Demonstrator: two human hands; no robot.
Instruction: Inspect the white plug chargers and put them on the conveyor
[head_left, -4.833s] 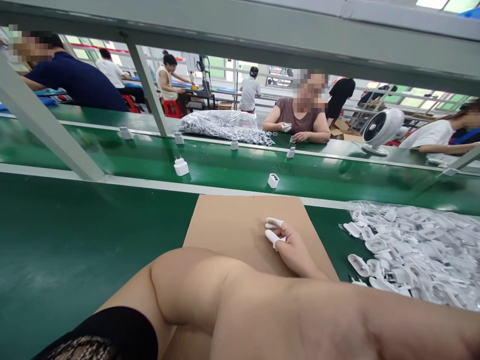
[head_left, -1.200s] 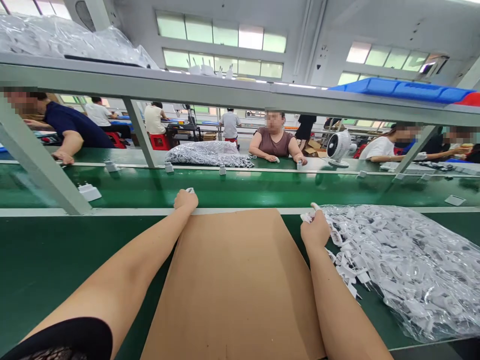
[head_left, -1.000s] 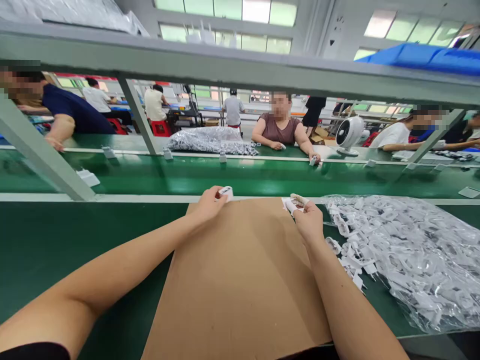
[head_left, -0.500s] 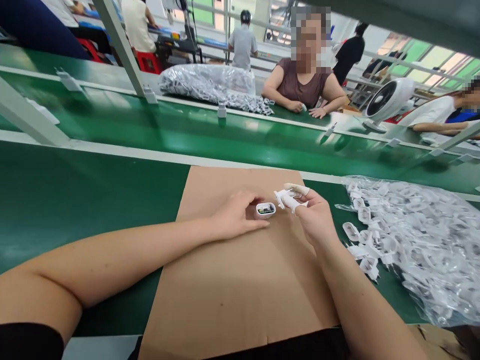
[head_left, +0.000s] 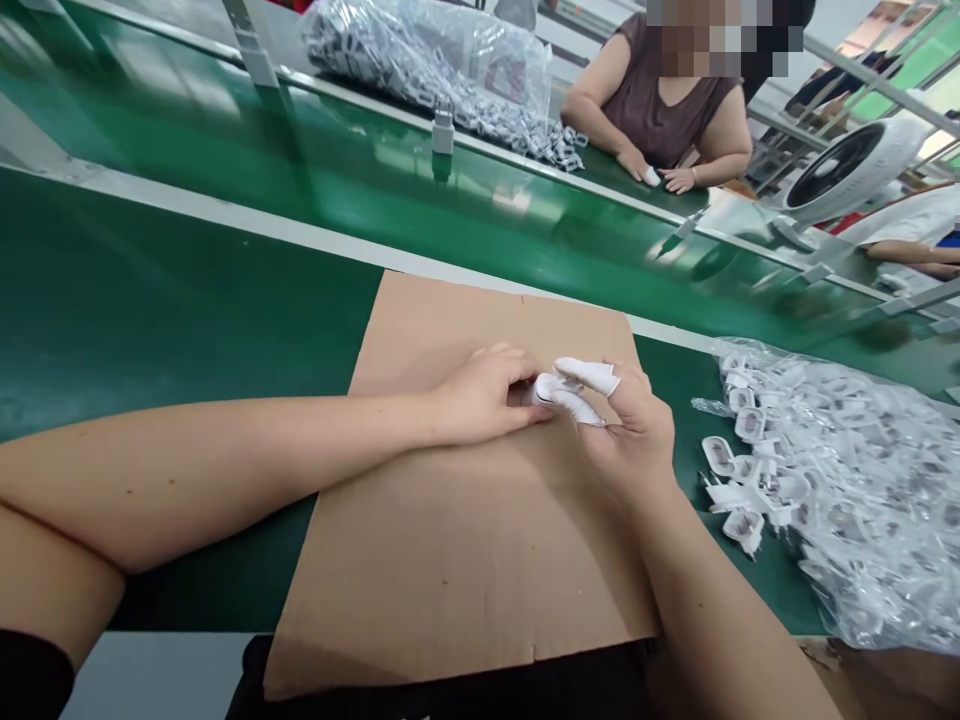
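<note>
Just right of the middle of the frame, over the cardboard (head_left: 409,560), a slack left hand (head_left: 487,395) could let the white casing (head_left: 544,387) twist; an off-centre push from the right hand (head_left: 630,425) could tip it or skid off. The left hand lies nearly level from the left edge, thumb and fingers curled around the casing. The right hand slants up from the lower right, its covered thumb and forefinger pinching the casing's right side.
</note>
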